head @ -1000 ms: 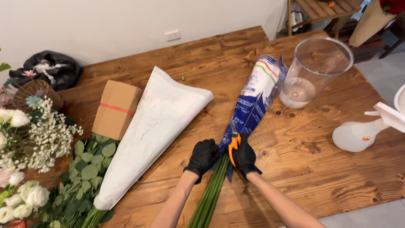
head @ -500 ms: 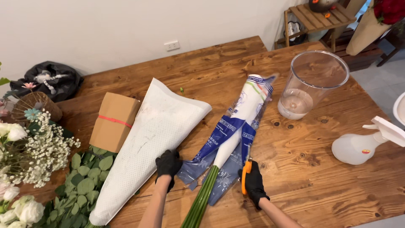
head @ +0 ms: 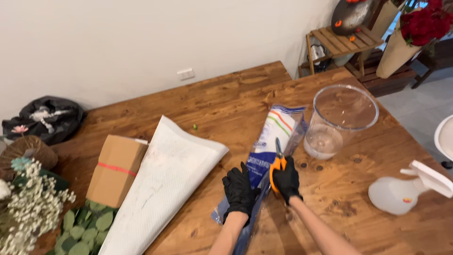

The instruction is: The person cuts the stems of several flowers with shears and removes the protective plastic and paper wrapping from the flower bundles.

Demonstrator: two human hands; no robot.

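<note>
Your left hand (head: 238,191), black-gloved, lay flat w/ fingers spread on the blue-and-white plastic flower sleeve (head: 264,160), prob. pinning it so it wouldn't slide; sleeve lay lengthwise on the wooden table (head: 226,101), between the white paper-wrapped bunch (head: 163,184) and the clear plastic vase (head: 337,120); your right hand (head: 285,179) was clamped round the orange-handled scissors (head: 277,165), blades pointing up along the sleeve, seemingly lined up w/ its length; can't tell if blades were apart. Cardboard box (head: 113,170) sat further left; white spray bottle (head: 406,189) to the right.
</note>
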